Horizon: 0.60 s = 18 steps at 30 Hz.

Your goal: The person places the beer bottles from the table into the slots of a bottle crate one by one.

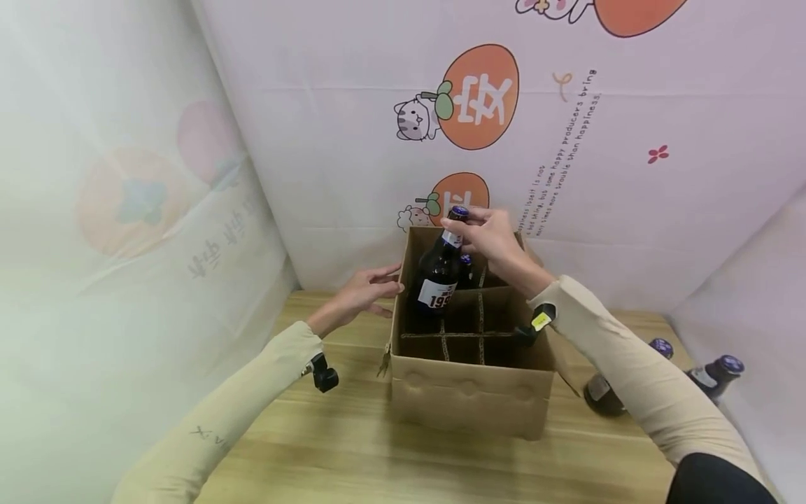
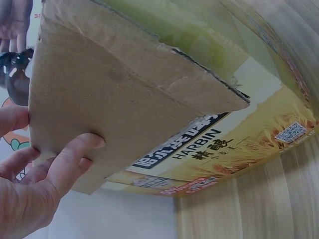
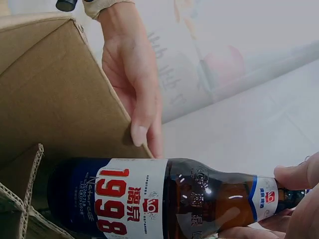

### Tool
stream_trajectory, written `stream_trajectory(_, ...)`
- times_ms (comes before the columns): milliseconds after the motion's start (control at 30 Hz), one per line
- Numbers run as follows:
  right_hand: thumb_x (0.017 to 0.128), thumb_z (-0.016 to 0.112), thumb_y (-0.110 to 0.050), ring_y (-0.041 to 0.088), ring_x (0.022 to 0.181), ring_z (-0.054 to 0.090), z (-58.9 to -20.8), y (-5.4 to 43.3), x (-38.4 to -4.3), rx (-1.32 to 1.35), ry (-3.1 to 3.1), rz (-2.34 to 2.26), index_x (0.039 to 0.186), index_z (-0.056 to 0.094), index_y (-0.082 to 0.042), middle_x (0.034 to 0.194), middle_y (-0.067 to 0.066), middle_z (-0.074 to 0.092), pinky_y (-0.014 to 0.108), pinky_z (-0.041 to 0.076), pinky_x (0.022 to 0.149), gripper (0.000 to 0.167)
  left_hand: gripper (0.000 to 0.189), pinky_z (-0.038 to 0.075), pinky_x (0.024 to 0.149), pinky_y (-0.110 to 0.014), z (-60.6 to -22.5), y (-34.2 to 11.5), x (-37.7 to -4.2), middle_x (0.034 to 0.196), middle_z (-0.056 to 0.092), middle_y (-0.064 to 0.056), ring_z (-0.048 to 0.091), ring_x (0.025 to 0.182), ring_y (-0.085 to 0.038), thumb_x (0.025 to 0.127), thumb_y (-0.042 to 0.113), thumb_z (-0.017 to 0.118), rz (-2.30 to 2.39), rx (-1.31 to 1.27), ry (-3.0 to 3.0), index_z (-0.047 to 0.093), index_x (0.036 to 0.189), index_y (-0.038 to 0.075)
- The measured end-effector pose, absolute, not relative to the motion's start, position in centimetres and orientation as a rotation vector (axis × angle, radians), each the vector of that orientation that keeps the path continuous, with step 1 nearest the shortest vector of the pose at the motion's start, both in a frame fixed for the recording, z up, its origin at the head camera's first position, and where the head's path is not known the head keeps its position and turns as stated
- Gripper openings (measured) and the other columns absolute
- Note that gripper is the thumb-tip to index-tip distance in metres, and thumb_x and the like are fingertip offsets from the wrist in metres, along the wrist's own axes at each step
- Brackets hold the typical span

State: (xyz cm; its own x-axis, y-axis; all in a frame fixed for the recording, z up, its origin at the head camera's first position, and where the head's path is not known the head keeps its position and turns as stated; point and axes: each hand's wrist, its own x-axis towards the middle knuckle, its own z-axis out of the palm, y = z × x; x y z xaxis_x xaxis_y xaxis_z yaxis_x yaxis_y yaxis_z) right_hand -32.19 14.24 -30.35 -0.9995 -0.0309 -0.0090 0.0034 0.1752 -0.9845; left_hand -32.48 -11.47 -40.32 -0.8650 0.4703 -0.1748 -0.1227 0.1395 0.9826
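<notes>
My right hand [image 1: 494,241] pinches the neck of a brown beer bottle [image 1: 439,269], just under its blue cap. Tilted slightly, the bottle stands partly inside an open cardboard box [image 1: 472,399], by a far-left compartment. "1998" shows on its white label in the right wrist view. My left hand [image 1: 362,294] holds the box's left wall, its thumb [image 2: 82,147] on the outer face and other fingers at the rim. Another blue-capped bottle [image 1: 466,269] sits in the box, mostly hidden behind the held one.
Cardboard dividers [image 1: 481,329] split the box's inside into compartments. Two more bottles stand on the wooden table [image 1: 302,448] to the right: one [image 1: 601,393] is partly behind my right sleeve, the other [image 1: 711,378] farther right. Printed white cloth [image 1: 352,154] hangs behind and at both sides.
</notes>
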Motion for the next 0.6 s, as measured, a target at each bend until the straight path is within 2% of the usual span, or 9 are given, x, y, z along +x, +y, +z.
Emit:
stream_trajectory(133,0.099,0.074,-0.023,0.032,0.123,0.067,-31.0,14.0,-32.7,-0.012,2.38,-1.946,0.149,0.052,0.003,0.145,0.022,0.062,0.041,0.062,0.102,0.061,0.066,0.066,0.091,-0.049,-40.0,-11.3,-32.6,0.162,0.043,-0.022,0.051,0.141,-0.044,0.103,0.012,0.063,1.758,0.333,1.994,0.035,0.164,0.014)
stream_trajectory(233,0.099,0.075,-0.02,0.036,0.123,0.067,-31.7,13.5,-33.1,-0.067,2.408,-1.907,0.148,0.053,0.005,0.142,0.023,0.063,0.044,0.064,0.099,0.059,0.067,0.067,0.091,-0.049,-39.8,-11.4,-32.6,0.161,0.044,-0.022,0.052,0.141,-0.044,0.103,0.011,0.063,1.758,0.32,2.005,0.036,0.164,0.014)
stream_trajectory(333,0.098,0.076,-0.021,0.035,0.105,0.073,-32.7,13.0,-33.2,-0.215,2.569,-1.765,0.131,0.067,0.007,0.124,0.023,0.072,0.037,0.068,0.084,0.044,0.066,0.066,0.091,-0.049,-39.7,-11.4,-32.6,0.16,0.045,-0.023,0.052,0.14,-0.044,0.103,0.012,0.063,1.76,0.323,2.012,0.037,0.163,0.015)
stream_trajectory(400,0.097,0.078,-0.022,0.032,0.088,0.074,-33.5,12.7,-33.2,-0.326,2.702,-1.629,0.116,0.073,0.006,0.106,0.021,0.077,0.029,0.067,0.07,0.033,0.066,0.066,0.092,-0.049,-39.8,-11.3,-32.5,0.16,0.045,-0.023,0.053,0.14,-0.044,0.103,0.013,0.063,1.759,0.326,2.013,0.037,0.163,0.015)
stream_trajectory(500,0.095,0.08,-0.023,0.022,0.064,0.065,-34.7,12.2,-33.0,-0.466,2.852,-1.429,0.095,0.075,0.001,0.082,0.015,0.076,0.019,0.052,0.053,0.025,0.066,0.066,0.093,-0.048,-40.0,-11.2,-32.1,0.16,0.045,-0.023,0.052,0.141,-0.043,0.104,0.013,0.062,1.751,0.324,2.009,0.035,0.164,0.016)
stream_trajectory(600,0.093,0.082,-0.021,0.013,0.054,0.052,-35.7,11.9,-32.9,-0.557,2.888,-1.311,0.083,0.071,-0.002,0.066,0.008,0.067,0.019,0.038,0.047,0.024,0.066,0.066,0.093,-0.048,-40.1,-11.1,-31.8,0.161,0.045,-0.023,0.051,0.142,-0.043,0.104,0.013,0.062,1.753,0.311,2.006,0.035,0.164,0.016)
